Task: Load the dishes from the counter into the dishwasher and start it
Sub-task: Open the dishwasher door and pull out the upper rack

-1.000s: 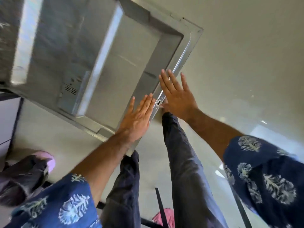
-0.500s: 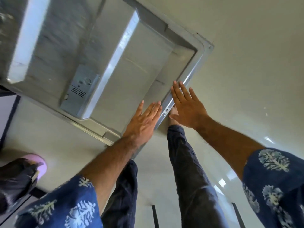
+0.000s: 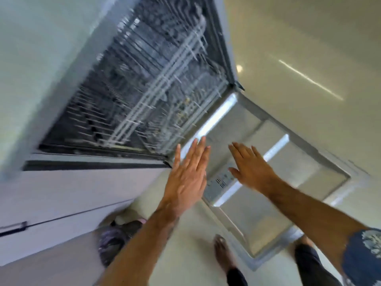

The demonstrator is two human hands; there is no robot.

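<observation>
Door: the brushed stainless-steel dishwasher door (image 3: 274,162) lies dropped open and flat, stretching from the tub mouth out toward 5 o'clock.
Racks: the grey wire dish racks (image 3: 148,89) show inside the dark tub at 11 o'clock; motion blur hides whether they hold anything.
Left hand: the left hand (image 3: 186,172) hangs flat, fingers (image 3: 198,149) spread and released, gripping nothing, over the door's hinge-side corner.
Right hand: the right hand (image 3: 250,168) is also flat and empty, palm down just above the inner panel beside the small grey detergent dispenser (image 3: 219,183); contact cannot be told.
Key relation: the racks lie at 11 o'clock from both hands, their slide axis running along the door's length; the left hand is nearer.
Dishes: none in view, and no tabletop visible.
Likely step: opening up, loading not yet begun.
</observation>
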